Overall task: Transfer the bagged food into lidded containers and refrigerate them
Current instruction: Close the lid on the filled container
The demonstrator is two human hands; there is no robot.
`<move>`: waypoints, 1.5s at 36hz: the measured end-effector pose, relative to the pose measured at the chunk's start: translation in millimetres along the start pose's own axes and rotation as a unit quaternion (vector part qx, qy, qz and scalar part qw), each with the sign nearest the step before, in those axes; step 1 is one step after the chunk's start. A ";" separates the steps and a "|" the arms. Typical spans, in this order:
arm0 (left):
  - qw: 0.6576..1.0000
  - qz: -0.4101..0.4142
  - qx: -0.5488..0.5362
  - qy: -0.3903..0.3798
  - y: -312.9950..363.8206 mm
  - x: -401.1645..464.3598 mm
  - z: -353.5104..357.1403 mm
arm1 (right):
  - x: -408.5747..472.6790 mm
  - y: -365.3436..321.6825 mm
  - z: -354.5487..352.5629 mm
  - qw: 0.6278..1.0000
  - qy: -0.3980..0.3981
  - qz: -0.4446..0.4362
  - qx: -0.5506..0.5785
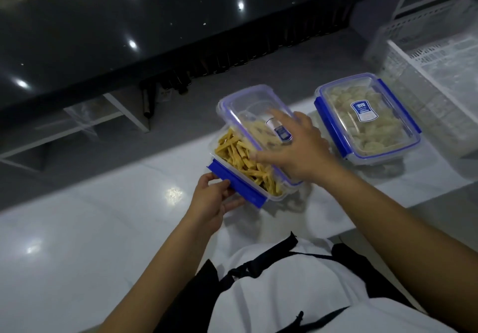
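- So there's a white counter point(103, 229) with two clear plastic containers on it, both with blue clips.
- The nearer container point(280, 195) is full of yellow sticks of food point(240, 156) (fries or some kind of cut strips, can't really tell which). It sits near the middle of the counter, right in front of the person.
- Its lid point(248, 107) is on crooked: it covers the far and right part of the box and leaves the near-left part of the food uncovered.
- The right hand point(297, 149) lies flat on top of that lid, fingers spread and mostly straight, pressing or resting on it rather than gripping.
- The left hand point(214, 200) is at the near-left end of the same container, thumb and fingers curled around the blue clip point(236, 186) there, which sticks outward, not snapped down.
- The second container point(367, 118) is off to the right, a little apart from the first. Its lid is seated flat with a blue label in the middle, and it holds pale lumpy food (too blurry to name).
- Further right there's a white slotted basket point(439, 55) with some clear plastic draped over it.
- Behind the counter is a dark glossy surface point(129, 22) with light spots reflecting off it.
- The person is wearing a white top with a dark apron point(271, 265) tied at the front.
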State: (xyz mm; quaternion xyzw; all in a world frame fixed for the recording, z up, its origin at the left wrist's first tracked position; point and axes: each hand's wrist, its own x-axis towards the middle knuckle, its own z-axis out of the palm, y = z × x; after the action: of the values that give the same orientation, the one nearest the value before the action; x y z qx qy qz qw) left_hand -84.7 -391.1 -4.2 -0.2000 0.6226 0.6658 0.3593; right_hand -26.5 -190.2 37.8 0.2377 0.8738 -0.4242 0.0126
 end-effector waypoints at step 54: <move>0.998 0.013 -0.020 0.052 11.6 17.6 -8.7 | -62.8 41.4 -85.6 0.898 -0.040 0.005 -0.439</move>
State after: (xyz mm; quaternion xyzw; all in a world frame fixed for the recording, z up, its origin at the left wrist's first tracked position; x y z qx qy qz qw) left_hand -106.4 -395.1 -10.0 -0.2332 0.6297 0.6711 0.3141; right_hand 62.3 -129.9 76.2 0.1952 0.9688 -0.0071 0.1529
